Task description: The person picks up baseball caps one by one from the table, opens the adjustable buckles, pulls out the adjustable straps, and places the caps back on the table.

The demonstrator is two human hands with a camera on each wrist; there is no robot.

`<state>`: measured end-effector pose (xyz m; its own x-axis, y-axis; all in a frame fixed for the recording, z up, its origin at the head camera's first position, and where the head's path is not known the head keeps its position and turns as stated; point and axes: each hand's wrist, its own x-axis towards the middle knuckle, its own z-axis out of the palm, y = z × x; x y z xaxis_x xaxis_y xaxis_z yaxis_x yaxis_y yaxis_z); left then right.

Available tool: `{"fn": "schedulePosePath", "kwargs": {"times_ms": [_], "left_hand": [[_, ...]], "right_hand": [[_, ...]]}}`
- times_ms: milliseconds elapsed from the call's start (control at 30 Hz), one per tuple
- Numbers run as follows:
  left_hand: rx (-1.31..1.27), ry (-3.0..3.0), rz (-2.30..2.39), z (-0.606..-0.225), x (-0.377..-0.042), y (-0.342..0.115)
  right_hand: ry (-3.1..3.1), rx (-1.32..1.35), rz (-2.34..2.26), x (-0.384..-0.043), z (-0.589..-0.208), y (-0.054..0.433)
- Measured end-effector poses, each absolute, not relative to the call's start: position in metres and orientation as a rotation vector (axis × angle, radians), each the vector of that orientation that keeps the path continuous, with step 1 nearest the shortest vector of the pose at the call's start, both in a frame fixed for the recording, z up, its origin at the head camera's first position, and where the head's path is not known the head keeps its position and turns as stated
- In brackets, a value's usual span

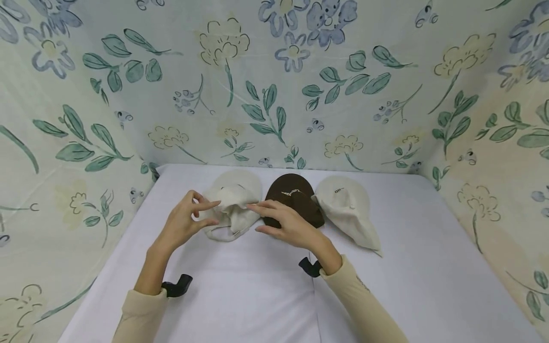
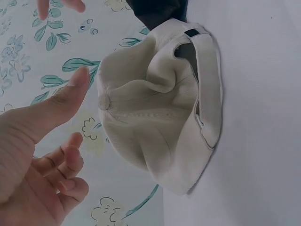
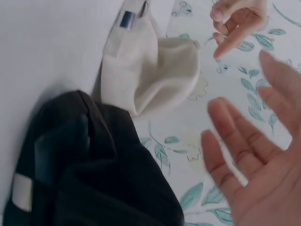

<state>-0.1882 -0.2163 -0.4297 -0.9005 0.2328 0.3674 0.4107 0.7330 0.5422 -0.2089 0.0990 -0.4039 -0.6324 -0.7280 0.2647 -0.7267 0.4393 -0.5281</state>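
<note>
Crumpled cream cap (image 1: 236,195), left of centre in the head view, lies between the two hands on a white cloth (image 1: 240,295). The left hand (image 1: 184,221) is at its left and the right hand (image 1: 283,221) at its lower right; each has thumb and fingers apart, and neither grips anything. Whether any fingertip touches the cap cannot be told from this angle. A brown cap (image 1: 291,193) lies just right of centre, touching a second cream cap (image 1: 349,205) farther right. Floral fabric (image 1: 274,114) fills the upper frame.

In the left wrist view, the crumpled cap fills the centre, its button (image 2: 104,102) at left and its back strap (image 2: 209,89) at right. The left thumb points up near the button, with a gap between.

In the right wrist view, the brown cap looks nearly black at lower left, the crumpled cap sits at top centre, and the right hand's spread fingers stand clear of both.
</note>
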Motion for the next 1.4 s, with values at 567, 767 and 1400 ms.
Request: {"fn": "schedulePosePath", "kwargs": {"times_ms": [567,767,1400], "left_hand": [[-0.545,-2.945,-1.248,-0.455,-0.193,-0.202],[-0.575,-2.995,-1.173,-0.462,-0.197,-0.201],[-0.559,-3.015,-1.126,-0.461,-0.202,-0.198]], "right_hand": [[2.488,-1.262,-0.807,-0.228,-0.433,0.071],[2.526,-1.274,-0.709,-0.228,-0.442,0.067],[2.537,-1.274,-0.648,-0.243,-0.458,0.061]]}}
